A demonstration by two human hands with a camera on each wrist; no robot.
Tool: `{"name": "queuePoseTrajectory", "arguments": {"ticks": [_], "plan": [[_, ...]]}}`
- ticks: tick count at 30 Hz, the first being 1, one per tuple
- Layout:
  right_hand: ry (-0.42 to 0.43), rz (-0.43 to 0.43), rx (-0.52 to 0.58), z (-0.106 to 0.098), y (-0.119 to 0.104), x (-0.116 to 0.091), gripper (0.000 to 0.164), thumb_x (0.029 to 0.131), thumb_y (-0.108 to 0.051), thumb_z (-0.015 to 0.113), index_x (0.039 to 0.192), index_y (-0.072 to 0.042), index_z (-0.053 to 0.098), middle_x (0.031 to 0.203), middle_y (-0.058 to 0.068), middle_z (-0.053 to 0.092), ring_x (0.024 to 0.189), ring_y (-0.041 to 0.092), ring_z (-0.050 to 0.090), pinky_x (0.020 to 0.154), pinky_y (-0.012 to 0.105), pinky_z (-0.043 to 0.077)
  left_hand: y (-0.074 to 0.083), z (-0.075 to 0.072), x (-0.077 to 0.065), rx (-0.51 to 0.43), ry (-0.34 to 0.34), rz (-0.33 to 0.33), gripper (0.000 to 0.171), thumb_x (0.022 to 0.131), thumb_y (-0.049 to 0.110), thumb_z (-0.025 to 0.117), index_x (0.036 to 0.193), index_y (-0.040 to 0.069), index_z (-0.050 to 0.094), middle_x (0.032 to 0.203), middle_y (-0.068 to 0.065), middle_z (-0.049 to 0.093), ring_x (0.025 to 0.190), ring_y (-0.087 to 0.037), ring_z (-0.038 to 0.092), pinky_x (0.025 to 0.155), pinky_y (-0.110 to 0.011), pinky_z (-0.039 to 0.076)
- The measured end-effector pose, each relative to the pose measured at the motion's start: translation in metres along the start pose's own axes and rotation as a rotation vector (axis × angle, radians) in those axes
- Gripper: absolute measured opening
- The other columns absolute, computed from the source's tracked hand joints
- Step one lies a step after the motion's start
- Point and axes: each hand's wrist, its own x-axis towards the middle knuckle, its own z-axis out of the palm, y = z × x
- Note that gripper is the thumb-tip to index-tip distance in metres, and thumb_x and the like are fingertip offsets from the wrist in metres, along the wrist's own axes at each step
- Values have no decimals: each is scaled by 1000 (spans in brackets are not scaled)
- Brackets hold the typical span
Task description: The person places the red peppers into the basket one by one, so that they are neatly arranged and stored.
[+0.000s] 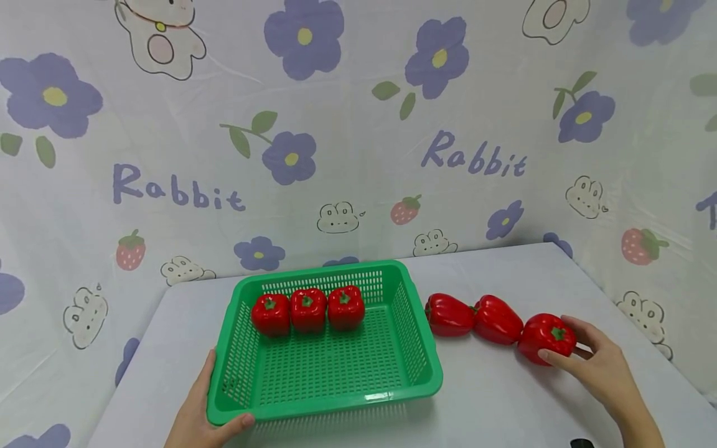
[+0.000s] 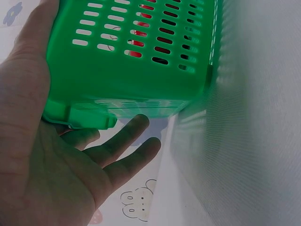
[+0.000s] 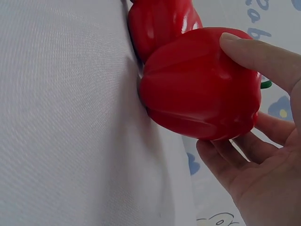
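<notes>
My left hand (image 1: 203,407) grips the near left corner of a green plastic basket (image 1: 336,407), thumb on the front rim and fingers along the left side. In the left wrist view the basket's slotted wall (image 2: 127,75) is close to the palm. Three red bell peppers stand in a row inside at the back, stems up, the middle one (image 1: 309,311) between the others. My right hand (image 1: 602,367) holds a red bell pepper (image 1: 540,336) between thumb and fingers, at the right end of a row on the table. Its green stem (image 3: 266,84) points toward the palm in the right wrist view.
Two more red bell peppers, one (image 1: 450,315) beside the basket and another (image 1: 497,320) in the middle of the row, lie on their sides on the white table (image 1: 493,398). A patterned cloth (image 1: 358,155) hangs behind. A small black object (image 1: 582,443) shows at the bottom edge.
</notes>
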Motion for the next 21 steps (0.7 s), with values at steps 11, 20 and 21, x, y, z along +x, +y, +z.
{"name": "queuePoseTrajectory", "arguments": {"ticks": [11,20,21], "plan": [[-28,-7,-25,-2,1,1,95,83,-49,76,152,0,30,142,30,39,126,48,36,83,42,55,-4,1,-1,6,28,65,121,79,35,83,157,6,-4,157,-27,15,132,-42,36,100,-57,38],[31,41,8,-1,-1,0,96,85,-51,73,153,1,28,143,32,37,126,49,34,91,63,44,-5,1,0,20,34,70,120,79,34,83,158,8,-4,157,-24,19,128,-36,42,96,-49,42],[42,47,10,-1,-2,0,96,85,-51,73,153,0,28,143,31,37,126,49,34,91,62,45,-5,1,0,21,34,73,120,79,34,83,158,7,-4,157,-24,19,128,-36,42,96,-49,42]]}}
